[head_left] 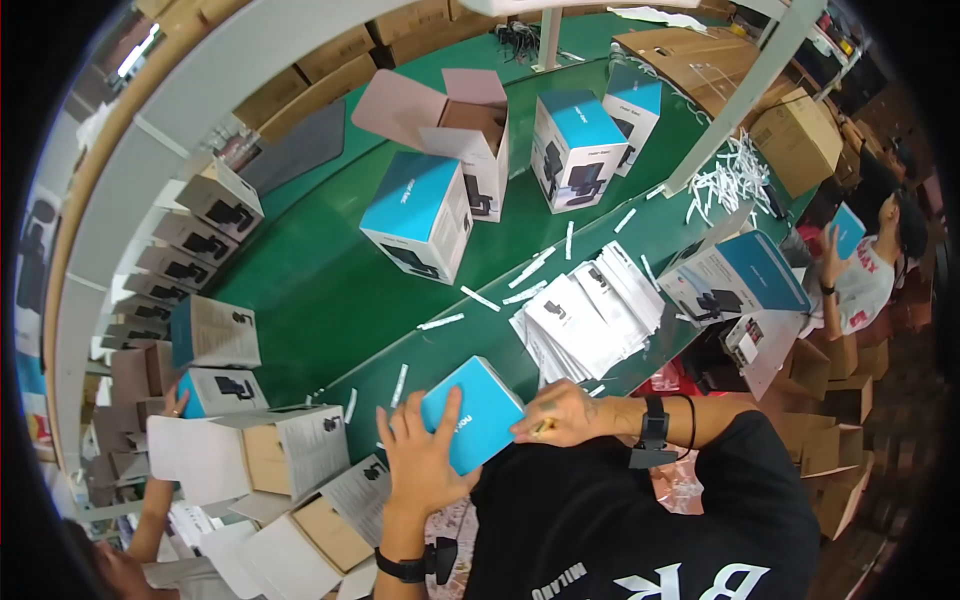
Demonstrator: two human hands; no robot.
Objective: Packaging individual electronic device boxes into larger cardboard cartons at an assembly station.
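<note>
In the head view, the blue box (478, 410) is close against the person's black shirt (640, 510), at the near edge of the worktop (310, 285). The left hand (428, 455) is spread wide along its left side, one finger lying over the blue face and the thumb by the lower edge. The right hand (565, 415) is curled narrow at the right corner and seems to pinch a small yellowish thing (545, 426), too small to identify.

Good handling here would mean bracing the box with a flat left palm, since fingertip pressure could dent a panel, and working the right fingers along the edge so the printed skin does not tear.

The box looks like smooth, faintly glossy card with crisp, square corners. Beyond it, a fanned stack of printed sheets (590, 318) looks thin and matte, with uneven edges. Narrow white strips (481, 298) lie scattered around it. An open carton (468, 140) shows pale, stiff flaps and brown card inside; the worktop itself is smooth green.
</note>
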